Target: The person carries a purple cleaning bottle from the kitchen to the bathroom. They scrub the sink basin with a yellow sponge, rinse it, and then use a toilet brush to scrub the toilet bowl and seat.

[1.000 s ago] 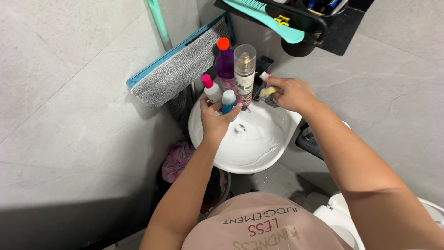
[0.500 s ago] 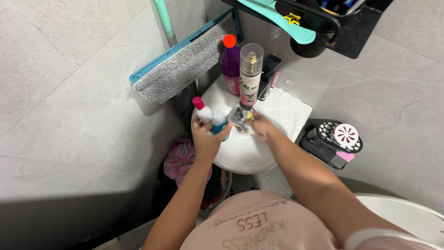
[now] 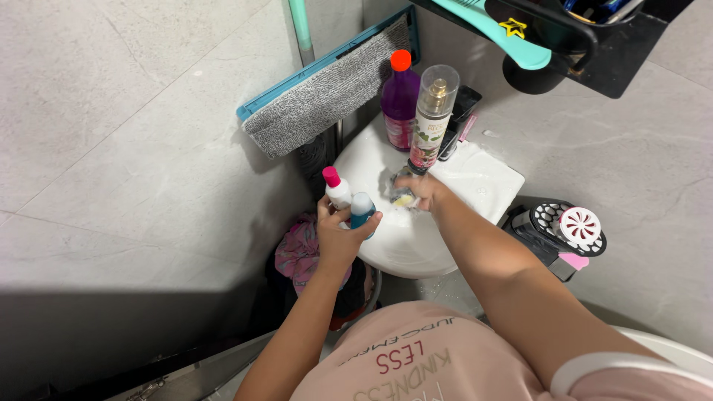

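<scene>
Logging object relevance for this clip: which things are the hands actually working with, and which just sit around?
In hand:
left hand grips a small white bottle with pink cap and a small blue bottle
right hand presses a sponge on the white sink

Lying about:
purple bottle
clear spray bottle
mop head
teal comb

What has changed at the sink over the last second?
The right hand drew back from the rear ledge beside the tall clear spray bottle and now presses a small yellow sponge into the white basin. The left hand still holds the small pink-capped bottle and the blue bottle. The purple bottle stayed put.
</scene>
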